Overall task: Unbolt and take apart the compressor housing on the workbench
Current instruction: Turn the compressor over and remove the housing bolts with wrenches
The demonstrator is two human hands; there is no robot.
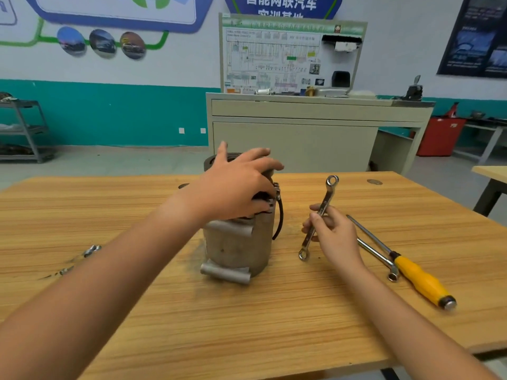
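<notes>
Two hands: the left hand (236,185) clasps the compressor housing (238,248) steady, the right hand (334,237) pinches a wrench (327,196), which should seat squarely.

Compressor housing (238,250) top hidden under left hand (236,185)

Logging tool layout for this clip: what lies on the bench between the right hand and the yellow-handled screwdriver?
In the head view, a bent steel wrench lies between the right hand, which holds a spanner, and the screwdriver.
</notes>
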